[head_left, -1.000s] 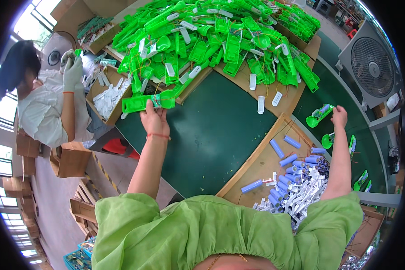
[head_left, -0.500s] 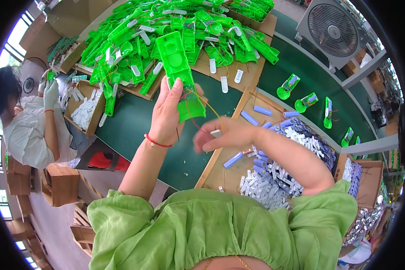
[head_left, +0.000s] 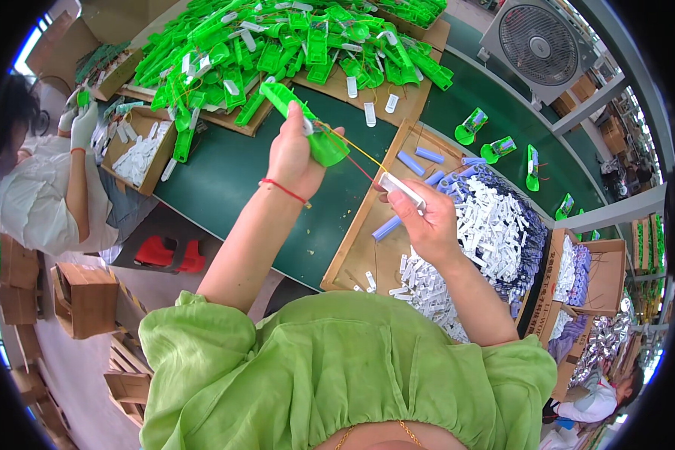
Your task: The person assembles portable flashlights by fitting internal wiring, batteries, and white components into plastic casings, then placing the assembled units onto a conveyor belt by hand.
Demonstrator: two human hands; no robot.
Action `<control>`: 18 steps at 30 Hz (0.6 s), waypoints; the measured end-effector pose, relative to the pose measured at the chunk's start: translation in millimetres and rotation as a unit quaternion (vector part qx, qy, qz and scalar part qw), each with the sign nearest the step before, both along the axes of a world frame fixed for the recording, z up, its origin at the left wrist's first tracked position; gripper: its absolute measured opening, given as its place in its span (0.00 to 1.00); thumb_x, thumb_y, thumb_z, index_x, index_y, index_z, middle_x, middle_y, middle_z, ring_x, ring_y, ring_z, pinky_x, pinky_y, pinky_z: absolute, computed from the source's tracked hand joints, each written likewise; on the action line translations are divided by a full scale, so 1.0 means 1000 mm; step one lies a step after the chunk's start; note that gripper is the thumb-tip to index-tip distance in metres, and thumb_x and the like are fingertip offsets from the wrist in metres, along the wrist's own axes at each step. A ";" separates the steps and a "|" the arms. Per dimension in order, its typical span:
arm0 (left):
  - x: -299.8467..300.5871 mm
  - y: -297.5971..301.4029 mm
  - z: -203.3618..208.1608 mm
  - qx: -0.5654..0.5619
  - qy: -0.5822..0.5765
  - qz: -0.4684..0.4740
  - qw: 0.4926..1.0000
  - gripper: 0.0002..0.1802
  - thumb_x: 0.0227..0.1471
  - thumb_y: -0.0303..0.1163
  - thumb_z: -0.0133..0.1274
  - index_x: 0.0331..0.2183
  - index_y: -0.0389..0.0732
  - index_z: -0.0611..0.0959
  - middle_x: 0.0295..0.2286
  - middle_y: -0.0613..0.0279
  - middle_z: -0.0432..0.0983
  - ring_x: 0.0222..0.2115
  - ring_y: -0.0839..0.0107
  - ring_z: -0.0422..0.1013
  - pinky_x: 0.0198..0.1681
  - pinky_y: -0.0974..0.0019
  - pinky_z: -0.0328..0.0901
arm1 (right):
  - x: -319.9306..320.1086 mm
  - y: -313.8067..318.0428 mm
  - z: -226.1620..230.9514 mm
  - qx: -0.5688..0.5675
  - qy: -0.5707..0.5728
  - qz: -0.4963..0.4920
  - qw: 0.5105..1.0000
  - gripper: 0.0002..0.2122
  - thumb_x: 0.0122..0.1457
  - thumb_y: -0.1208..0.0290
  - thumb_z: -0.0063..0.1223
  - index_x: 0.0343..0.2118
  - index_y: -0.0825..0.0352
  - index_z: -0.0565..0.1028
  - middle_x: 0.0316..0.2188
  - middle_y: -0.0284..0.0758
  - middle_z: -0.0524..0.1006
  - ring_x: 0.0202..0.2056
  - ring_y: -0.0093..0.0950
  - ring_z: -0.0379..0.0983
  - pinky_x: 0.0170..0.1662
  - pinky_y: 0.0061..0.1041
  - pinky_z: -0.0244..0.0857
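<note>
As head view shows, left hand (head_left: 294, 159): grip clamped on green casing (head_left: 328, 148), tilted above desk (head_left: 232, 217).
Right hand (head_left: 432, 223): grip pinched on white cover (head_left: 402, 193), over wooden tray (head_left: 364, 206).
Wires (head_left: 364, 154): red and yellow, running from casing to cover.
Tray contents: blue cells (head_left: 410, 163), white parts (head_left: 487, 225).

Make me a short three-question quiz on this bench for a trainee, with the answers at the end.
1. Multiple choice: what does the right hand hold?
A) a blue cylindrical cell
B) a white plastic piece
C) a cardboard box

2. True or false: the box fan is to the right of the heap of green casings.

3. Fill in the colour: the two wires stretching from the green plastic casing in the left hand toward the other hand are red and ____.

Key: 1. B; 2. true; 3. yellow.
</note>
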State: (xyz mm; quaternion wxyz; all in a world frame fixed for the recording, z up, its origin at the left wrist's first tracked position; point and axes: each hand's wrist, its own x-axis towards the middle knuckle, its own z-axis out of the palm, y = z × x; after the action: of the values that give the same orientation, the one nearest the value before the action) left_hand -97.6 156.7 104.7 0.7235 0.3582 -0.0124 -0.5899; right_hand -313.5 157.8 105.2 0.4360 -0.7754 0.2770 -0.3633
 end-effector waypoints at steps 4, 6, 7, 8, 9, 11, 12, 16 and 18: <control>-0.016 0.010 -0.004 -0.009 -0.153 0.084 0.985 0.24 0.60 0.50 0.44 0.46 0.40 0.63 0.34 0.56 0.67 0.35 0.56 0.72 0.39 0.50 0.69 | 0.016 0.029 0.006 0.157 -0.107 0.036 0.981 0.15 0.62 0.65 0.49 0.44 0.73 0.75 0.34 0.38 0.80 0.31 0.23 0.76 0.33 0.21 0.68; -0.020 0.017 -0.004 -0.019 -0.285 0.117 0.951 0.28 0.59 0.51 0.44 0.51 0.40 0.59 0.34 0.58 0.66 0.34 0.63 0.72 0.37 0.57 0.69 | 0.020 0.035 0.010 0.254 -0.168 0.057 0.951 0.16 0.63 0.63 0.47 0.44 0.72 0.75 0.32 0.37 0.80 0.30 0.22 0.75 0.32 0.19 0.68; -0.022 0.017 -0.003 -0.021 -0.287 0.117 0.951 0.28 0.59 0.51 0.44 0.51 0.40 0.59 0.34 0.58 0.66 0.34 0.63 0.72 0.37 0.57 0.69 | 0.019 0.037 0.009 0.252 -0.169 0.058 0.951 0.16 0.63 0.63 0.47 0.44 0.72 0.75 0.32 0.37 0.80 0.30 0.22 0.75 0.32 0.19 0.68; -0.025 0.017 -0.002 -0.024 -0.326 0.127 0.936 0.30 0.60 0.49 0.44 0.53 0.40 0.57 0.34 0.59 0.66 0.35 0.66 0.71 0.37 0.61 0.68 | 0.018 0.040 0.007 0.282 -0.177 0.050 0.942 0.16 0.63 0.63 0.47 0.44 0.72 0.75 0.32 0.37 0.80 0.30 0.22 0.75 0.31 0.19 0.67; -0.028 0.018 0.002 -0.026 -0.366 0.141 0.919 0.31 0.60 0.47 0.45 0.55 0.40 0.54 0.35 0.59 0.65 0.35 0.69 0.71 0.37 0.64 0.67 | 0.017 0.043 0.008 0.312 -0.185 0.045 0.931 0.16 0.63 0.63 0.47 0.45 0.72 0.75 0.31 0.38 0.80 0.29 0.21 0.75 0.30 0.18 0.67; -0.024 0.011 -0.016 -0.062 -0.488 0.168 0.854 0.31 0.60 0.45 0.45 0.56 0.39 0.54 0.36 0.59 0.66 0.35 0.70 0.70 0.37 0.67 0.66 | 0.017 0.037 0.015 0.309 -0.199 0.048 0.929 0.16 0.63 0.63 0.47 0.44 0.72 0.75 0.31 0.38 0.79 0.30 0.21 0.75 0.30 0.18 0.66; -0.023 0.009 -0.026 -0.094 -0.594 0.178 0.779 0.31 0.61 0.42 0.45 0.57 0.38 0.53 0.38 0.60 0.66 0.36 0.72 0.69 0.38 0.69 0.65 | 0.013 0.036 0.018 0.312 -0.210 0.034 0.926 0.16 0.63 0.63 0.47 0.44 0.73 0.75 0.31 0.38 0.79 0.30 0.21 0.75 0.30 0.18 0.66; -0.017 0.026 -0.025 -0.207 -0.488 -0.145 0.836 0.24 0.62 0.42 0.41 0.53 0.36 0.67 0.38 0.57 0.71 0.34 0.71 0.70 0.38 0.67 0.67 | 0.005 -0.002 0.032 0.083 -0.220 -0.145 0.961 0.08 0.60 0.73 0.51 0.37 0.73 0.74 0.33 0.37 0.79 0.30 0.19 0.74 0.31 0.16 0.65; -0.023 0.036 -0.024 -0.204 -0.328 -0.211 0.898 0.26 0.62 0.46 0.40 0.54 0.37 0.66 0.37 0.57 0.71 0.33 0.70 0.71 0.37 0.65 0.68 | 0.007 -0.031 0.028 -0.007 -0.241 -0.208 0.948 0.06 0.59 0.75 0.52 0.35 0.73 0.71 0.34 0.37 0.79 0.30 0.17 0.73 0.32 0.16 0.66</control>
State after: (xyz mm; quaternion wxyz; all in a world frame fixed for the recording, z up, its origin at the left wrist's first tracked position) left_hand -120.4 192.5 80.3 0.5941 0.3646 -0.4448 -0.5624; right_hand -306.2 127.1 133.7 0.3993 -0.5929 0.3160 -0.6238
